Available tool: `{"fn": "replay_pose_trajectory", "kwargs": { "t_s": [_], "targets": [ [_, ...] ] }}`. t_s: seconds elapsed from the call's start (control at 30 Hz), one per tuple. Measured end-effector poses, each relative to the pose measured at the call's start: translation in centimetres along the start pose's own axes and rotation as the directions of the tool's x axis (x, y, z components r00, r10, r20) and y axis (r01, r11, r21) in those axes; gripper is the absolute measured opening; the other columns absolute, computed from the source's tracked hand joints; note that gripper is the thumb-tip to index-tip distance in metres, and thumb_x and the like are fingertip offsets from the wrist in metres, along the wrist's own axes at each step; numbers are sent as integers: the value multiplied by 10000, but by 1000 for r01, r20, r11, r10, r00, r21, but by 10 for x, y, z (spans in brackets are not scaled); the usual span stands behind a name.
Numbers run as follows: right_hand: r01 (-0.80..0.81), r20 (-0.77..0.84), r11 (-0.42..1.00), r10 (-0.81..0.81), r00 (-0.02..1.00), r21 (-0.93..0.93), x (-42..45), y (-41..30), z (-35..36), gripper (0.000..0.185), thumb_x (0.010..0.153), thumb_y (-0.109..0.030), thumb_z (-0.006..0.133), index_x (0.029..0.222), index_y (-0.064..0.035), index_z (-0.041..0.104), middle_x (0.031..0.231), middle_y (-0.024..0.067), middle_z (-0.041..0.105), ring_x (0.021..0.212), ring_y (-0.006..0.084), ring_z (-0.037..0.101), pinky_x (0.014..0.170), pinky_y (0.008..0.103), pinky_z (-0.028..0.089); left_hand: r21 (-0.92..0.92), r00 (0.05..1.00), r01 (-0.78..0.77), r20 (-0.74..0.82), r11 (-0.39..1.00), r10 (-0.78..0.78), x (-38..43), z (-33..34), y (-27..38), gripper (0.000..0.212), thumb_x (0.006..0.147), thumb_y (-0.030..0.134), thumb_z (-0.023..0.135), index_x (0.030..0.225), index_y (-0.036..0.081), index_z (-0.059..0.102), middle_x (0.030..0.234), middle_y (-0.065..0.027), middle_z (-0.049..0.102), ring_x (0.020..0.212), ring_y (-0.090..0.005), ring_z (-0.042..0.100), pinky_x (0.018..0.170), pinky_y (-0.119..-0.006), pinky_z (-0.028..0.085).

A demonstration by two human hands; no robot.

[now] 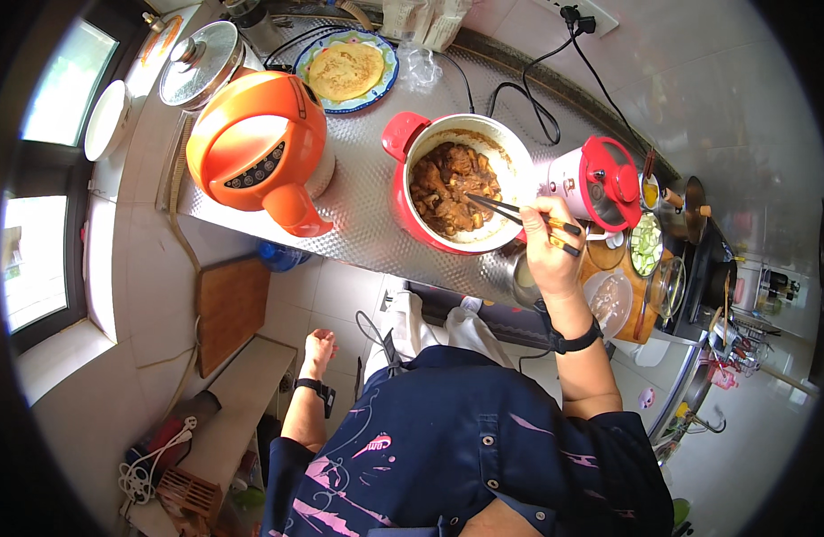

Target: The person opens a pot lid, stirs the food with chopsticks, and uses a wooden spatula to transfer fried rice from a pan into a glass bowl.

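My right hand (pixel 551 252) grips a pair of black chopsticks (pixel 496 205) with gold-coloured ends. Their tips reach into brown stewed pieces, which look like meat in sauce (pixel 452 178), inside a red electric cooking pot (pixel 418 218). Sauce stains the pot's pale inner wall, and a red side handle (pixel 404 133) sticks out at the far left. Down beside my body, away from the counter, hangs my left hand (pixel 320 346). Its fingers are curled, nothing shows in them, and the palm is partly hidden.
Left of the pot stands an orange appliance (pixel 257 148), near a plate with a flatbread (pixel 346 72). A pink-and-red appliance (pixel 596 181) sits close on the right. Beyond are cut green vegetables (pixel 646 245) and a wooden board (pixel 637 322). Black cords (pixel 529 94) run behind.
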State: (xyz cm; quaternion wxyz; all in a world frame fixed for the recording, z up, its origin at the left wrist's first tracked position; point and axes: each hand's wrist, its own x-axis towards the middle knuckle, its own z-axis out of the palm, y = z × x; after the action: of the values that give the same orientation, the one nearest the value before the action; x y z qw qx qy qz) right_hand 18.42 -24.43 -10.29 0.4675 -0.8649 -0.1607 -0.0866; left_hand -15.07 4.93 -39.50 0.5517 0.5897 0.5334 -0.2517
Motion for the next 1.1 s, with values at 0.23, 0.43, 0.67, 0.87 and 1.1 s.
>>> {"fn": "replay_pose_trajectory", "kwargs": {
  "t_s": [0.23, 0.43, 0.67, 0.87, 1.1],
  "targets": [
    [-45, 36, 998, 46, 998, -38, 9, -9, -10, 106, 876, -83, 626, 830, 11, 604, 672, 99, 605, 574, 164, 571, 553, 280, 444, -5, 1000, 3, -2, 1000, -3, 4, -1, -4, 152, 893, 198, 575, 963, 64, 591, 795, -34, 637, 645, -160, 630, 521, -294, 490],
    [-5, 103, 997, 13, 995, -75, 7, -10, -13, 52, 838, -44, 645, 834, -4, 611, 698, 110, 619, 599, 196, 608, 556, 288, 459, 3, 999, -26, 43, 1000, 25, -14, -4, 16, 149, 890, 184, 581, 921, 42, 613, 727, -51, 634, 586, -148, 611, 504, -274, 471],
    [270, 258, 951, -225, 939, -152, -13, -15, -10, 154, 805, -94, 703, 878, -32, 582, 722, 106, 630, 590, 252, 627, 533, 319, 474, 64, 827, -504, 322, 861, 460, -148, -16, 189, 173, 894, 154, 610, 815, 0, 622, 644, -20, 586, 609, -81, 526, 559, -247, 429],
    [418, 365, 904, -360, 859, -93, -26, -8, -14, 171, 758, -37, 690, 894, -41, 585, 748, 74, 653, 617, 246, 640, 550, 321, 496, 47, 338, -936, 405, 350, 850, -251, 52, 286, 408, 847, 95, 665, 1230, 49, 530, 804, -39, 590, 619, -94, 519, 550, -250, 441],
    [421, 373, 907, -397, 839, 20, -28, 7, -30, 243, 719, 7, 651, 952, -17, 590, 810, 135, 627, 745, 324, 627, 644, 385, 502, 304, -85, -927, 395, -218, 915, -263, 133, 306, 537, 776, 167, 716, 1255, 55, 500, 853, -86, 590, 702, -259, 620, 601, -338, 519]
  ]
}}
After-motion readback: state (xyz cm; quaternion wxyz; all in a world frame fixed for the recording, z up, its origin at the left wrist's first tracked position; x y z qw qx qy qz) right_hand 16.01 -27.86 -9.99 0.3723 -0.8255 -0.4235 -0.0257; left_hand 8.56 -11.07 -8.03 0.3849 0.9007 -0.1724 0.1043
